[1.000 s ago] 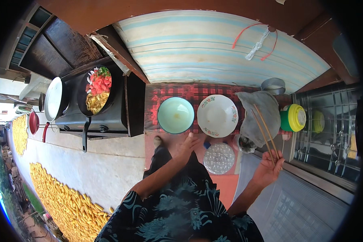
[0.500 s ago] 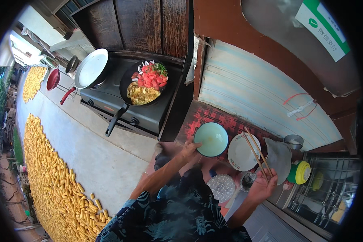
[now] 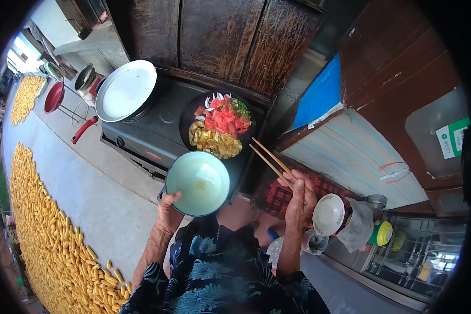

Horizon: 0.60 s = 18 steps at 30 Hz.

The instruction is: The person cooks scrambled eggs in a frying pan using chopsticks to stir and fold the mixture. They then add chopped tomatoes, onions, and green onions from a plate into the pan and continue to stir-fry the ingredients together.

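Observation:
My left hand (image 3: 168, 212) grips the rim of a pale green bowl (image 3: 200, 183), thumb over its edge; a little yellowish liquid or residue shows at the bottom. The bowl is held at the near edge of the black gas stove (image 3: 165, 112), overlapping the pan in view. In that black frying pan (image 3: 187, 121) lie scrambled egg (image 3: 214, 142), chopped tomato (image 3: 227, 118), sliced onion and chopped green onion. My right hand (image 3: 301, 191) is closed round a pair of chopsticks (image 3: 272, 159), whose tips point toward the pan's right side without touching the food.
A white-lined pan (image 3: 126, 89) with a red handle sits on the left burner. Beyond it hangs a red ladle or small pan (image 3: 54, 97). Corn cobs (image 3: 52, 220) cover the ground at left. At right are a white bowl (image 3: 328, 214), a grey cloth (image 3: 357, 225) and a yellow-green container (image 3: 384, 233).
My left hand has carried the green bowl leftward to the stove's edge. My right hand has brought the chopsticks left, away from the white bowl. The view has shifted too.

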Each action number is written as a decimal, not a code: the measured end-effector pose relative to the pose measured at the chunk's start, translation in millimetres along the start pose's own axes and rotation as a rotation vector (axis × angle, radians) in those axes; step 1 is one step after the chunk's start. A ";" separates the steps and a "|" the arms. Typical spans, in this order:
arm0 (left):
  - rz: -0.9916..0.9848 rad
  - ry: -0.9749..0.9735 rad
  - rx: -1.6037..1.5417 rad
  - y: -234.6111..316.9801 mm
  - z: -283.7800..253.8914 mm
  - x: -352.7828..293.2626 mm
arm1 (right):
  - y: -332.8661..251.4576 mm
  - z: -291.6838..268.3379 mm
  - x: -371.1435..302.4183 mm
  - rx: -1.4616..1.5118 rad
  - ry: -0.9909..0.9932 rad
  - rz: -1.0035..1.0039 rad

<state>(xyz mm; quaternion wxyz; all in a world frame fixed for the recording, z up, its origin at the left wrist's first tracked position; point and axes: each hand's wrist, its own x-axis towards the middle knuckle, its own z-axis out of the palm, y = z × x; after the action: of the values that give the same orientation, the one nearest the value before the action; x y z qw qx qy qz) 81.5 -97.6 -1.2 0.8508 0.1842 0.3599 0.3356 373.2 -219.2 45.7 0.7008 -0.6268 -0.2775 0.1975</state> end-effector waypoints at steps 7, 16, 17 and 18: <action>0.279 0.250 -0.003 68.9 -86.2 1.6 | 93.5 84.4 64.9 -0.402 -0.071 -0.238; 0.288 0.244 -0.201 52.8 -119.4 10.5 | 133.7 177.3 67.4 -0.306 -0.258 -0.238; 0.286 0.226 -0.221 50.6 -119.6 11.1 | 118.5 183.6 67.4 -0.358 -0.241 -0.307; 0.284 0.207 -0.241 47.5 -119.2 11.3 | 104.1 188.0 66.0 -0.409 -0.224 -0.377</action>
<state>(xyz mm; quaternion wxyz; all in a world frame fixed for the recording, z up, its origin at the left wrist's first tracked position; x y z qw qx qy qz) -21.3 -47.5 -60.5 0.7692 0.0947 0.3731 0.5101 311.6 -19.2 -36.6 0.5495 -0.6667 -0.4985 0.0720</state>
